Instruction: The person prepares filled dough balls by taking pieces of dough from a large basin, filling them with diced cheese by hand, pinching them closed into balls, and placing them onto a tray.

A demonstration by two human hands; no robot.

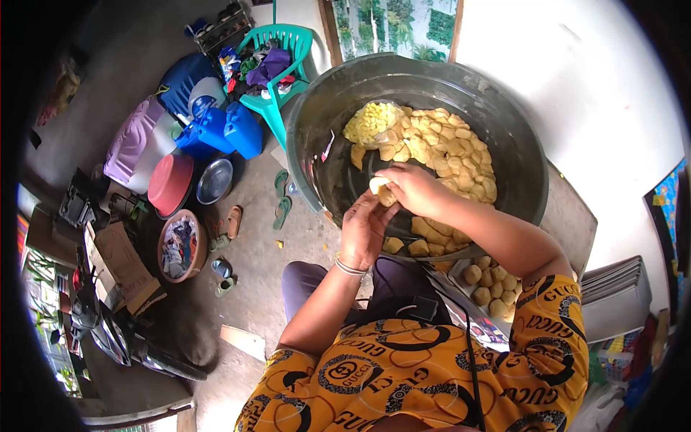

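Observation:
A small piece of yellow dough (379, 186) is held between my two hands over the near left part of a large dark round tub (529, 151). My left hand (366, 225) cups it from below with curled fingers. From above, my right hand (412, 189) pinches it; the fingers partly hide its shape. Many flattened dough pieces (453, 147) lie in the tub, beyond and to the right of my hands. At their far left sits a pile of small pale yellow chunks (373, 122) on clear plastic. Close to my lap, rounded dough balls (497, 289) are grouped outside the tub.
Left of the tub stand a green plastic chair (276, 108) heaped with clothes, blue jugs (242, 131), a red basin (170, 181) and a laundry basin (199, 263). Slippers (282, 212) lie on the floor. A motorcycle (137, 345) is at the lower left, and metal trays (615, 284) are stacked at right.

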